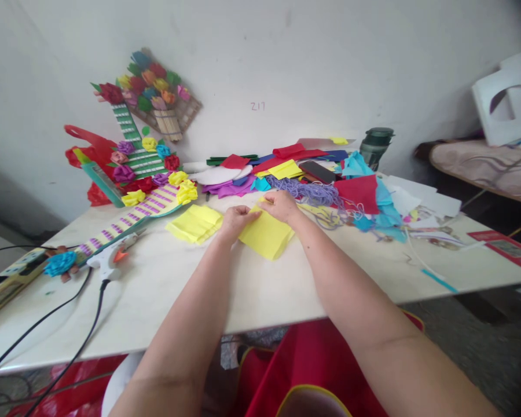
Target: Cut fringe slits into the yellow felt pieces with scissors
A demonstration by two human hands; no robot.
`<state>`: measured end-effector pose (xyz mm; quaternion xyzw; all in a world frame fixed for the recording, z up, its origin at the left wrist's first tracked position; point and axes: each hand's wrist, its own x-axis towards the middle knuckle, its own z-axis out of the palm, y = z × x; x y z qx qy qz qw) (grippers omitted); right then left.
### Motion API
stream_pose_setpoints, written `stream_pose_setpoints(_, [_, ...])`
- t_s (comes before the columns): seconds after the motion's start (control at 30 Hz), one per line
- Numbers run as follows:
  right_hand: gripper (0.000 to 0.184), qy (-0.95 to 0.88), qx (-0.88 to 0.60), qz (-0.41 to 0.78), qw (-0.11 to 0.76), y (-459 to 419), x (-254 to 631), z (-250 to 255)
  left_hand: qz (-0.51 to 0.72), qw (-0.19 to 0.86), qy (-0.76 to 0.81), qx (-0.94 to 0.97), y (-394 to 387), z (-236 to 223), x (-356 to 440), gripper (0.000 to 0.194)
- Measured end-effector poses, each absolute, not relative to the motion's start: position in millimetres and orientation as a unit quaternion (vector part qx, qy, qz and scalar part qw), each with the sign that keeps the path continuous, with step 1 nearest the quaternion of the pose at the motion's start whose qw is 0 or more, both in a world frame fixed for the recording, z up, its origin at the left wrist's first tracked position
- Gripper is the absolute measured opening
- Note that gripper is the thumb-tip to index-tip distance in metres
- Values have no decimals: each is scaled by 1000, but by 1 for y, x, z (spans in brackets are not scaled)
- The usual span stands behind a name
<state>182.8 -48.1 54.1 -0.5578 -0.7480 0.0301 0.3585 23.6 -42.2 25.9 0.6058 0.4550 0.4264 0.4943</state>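
Observation:
Between my two hands is a yellow crepe paper square point(267, 233), held just over the middle of the white table point(260, 289). My left hand point(238, 221) pinches its left edge between thumb and fingers. At the top corner, my right hand point(279, 205) grips the same sheet with its fingertips. A stack of yellow crepe paper squares point(195, 223) lies just left of my left hand. Behind my right hand sits a tangle of purple yarn point(308, 190), with yellow strips point(321, 216) beside it.
To the left are a guitar-shaped craft with paper flowers point(143, 209), a hot glue gun point(108, 259) with its cord, a glue bottle point(98, 176) and a power strip point(13, 284). Coloured paper, a phone point(318, 172) and a dark green cup point(375, 149) line the back.

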Motion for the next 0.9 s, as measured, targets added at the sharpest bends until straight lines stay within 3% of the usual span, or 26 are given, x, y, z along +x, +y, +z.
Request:
stream_pose_setpoints(0.3, [26, -742, -549, 33, 382, -47, 185, 50, 370, 580, 417, 594, -39, 33, 2, 27])
stream_pose_setpoints(0.9, [31, -723, -479, 52, 495, -41, 190, 39, 335, 585, 436, 596, -38, 38, -15, 29])
